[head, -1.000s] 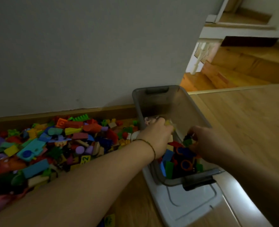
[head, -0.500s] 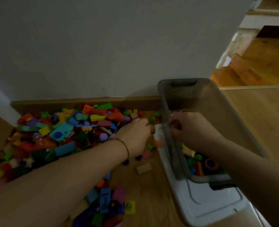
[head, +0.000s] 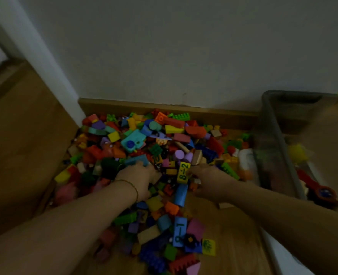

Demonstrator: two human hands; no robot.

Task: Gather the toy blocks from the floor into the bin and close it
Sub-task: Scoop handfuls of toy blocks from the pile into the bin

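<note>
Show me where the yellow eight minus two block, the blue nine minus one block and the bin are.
yellow number block [head: 184,172], head view, printed face.
blue number block [head: 179,231], head view, printed face.
bin [head: 277,139], head view, near left rim.

Both arms outstretched; left hand [head: 138,179] and right hand [head: 210,180] palm-down, fingers curled downward.

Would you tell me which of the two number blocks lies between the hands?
The yellow block printed 8÷2; the blue number block lies nearer the camera.
</note>
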